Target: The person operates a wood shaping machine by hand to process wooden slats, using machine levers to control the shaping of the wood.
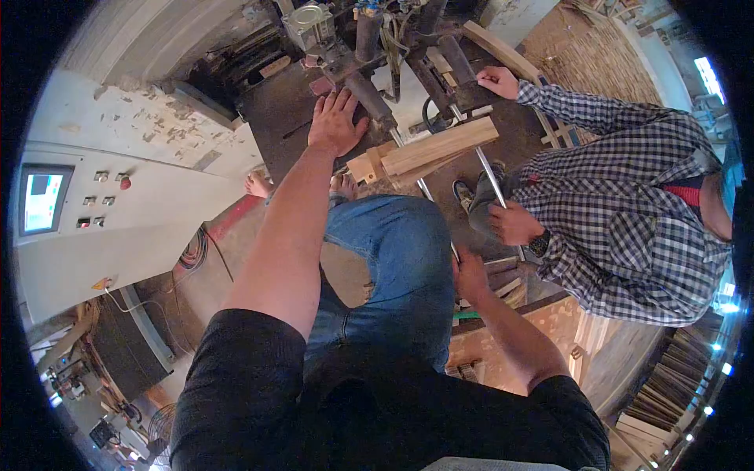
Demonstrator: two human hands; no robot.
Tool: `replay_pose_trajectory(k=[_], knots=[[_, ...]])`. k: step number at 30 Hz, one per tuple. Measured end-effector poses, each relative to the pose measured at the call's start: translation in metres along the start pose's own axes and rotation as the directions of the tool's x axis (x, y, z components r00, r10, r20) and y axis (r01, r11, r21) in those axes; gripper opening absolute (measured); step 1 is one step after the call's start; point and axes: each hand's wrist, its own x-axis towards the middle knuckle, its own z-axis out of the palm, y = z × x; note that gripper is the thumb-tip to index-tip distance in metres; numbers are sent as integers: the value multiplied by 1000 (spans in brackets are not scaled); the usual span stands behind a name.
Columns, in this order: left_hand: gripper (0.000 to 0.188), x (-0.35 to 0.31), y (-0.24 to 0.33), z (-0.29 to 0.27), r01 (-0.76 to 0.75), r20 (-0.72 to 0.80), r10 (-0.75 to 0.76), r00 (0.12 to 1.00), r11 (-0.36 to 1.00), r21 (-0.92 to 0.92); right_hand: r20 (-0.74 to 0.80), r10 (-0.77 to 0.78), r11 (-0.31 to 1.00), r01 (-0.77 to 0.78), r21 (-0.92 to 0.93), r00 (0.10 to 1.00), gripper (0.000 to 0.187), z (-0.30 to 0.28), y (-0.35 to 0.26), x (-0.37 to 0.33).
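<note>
My left hand (pixel 336 124) lies flat with fingers spread on the dark machine table (pixel 287 161), next to a small reddish block (pixel 320 86). Low beside my right thigh, my right hand (pixel 471 276) is closed at the lower end of a slim metal rod (pixel 426 191); its fingers are partly hidden. Light wooden pieces (pixel 440 149) lie stacked across this rod and a second metal rod (pixel 491 177). Neither of my hands touches the wood.
Opposite on the right, a person in a checked shirt (pixel 613 228) has one hand (pixel 514 224) at the second rod and the other (pixel 499 82) by a long wooden strip (pixel 503 51). Dark cylinders (pixel 369 98) rise behind the table. A control cabinet (pixel 141 228) stands left.
</note>
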Motion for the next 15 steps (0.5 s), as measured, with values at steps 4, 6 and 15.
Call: replay_pose_trajectory(k=[4,6,15], knots=[[65,-2,-1,-4,13,-3,-13,1000,1000,6,95,111,994,-112,4,989,29,-15,-23,0],[64,-1,0,-5,13,-3,-13,1000,1000,4,54,51,999,-50,-18,997,31,-11,-16,0],[54,6,2,-45,-14,255,-7,967,997,78,24,80,996,-79,-29,996,37,-2,-6,0]])
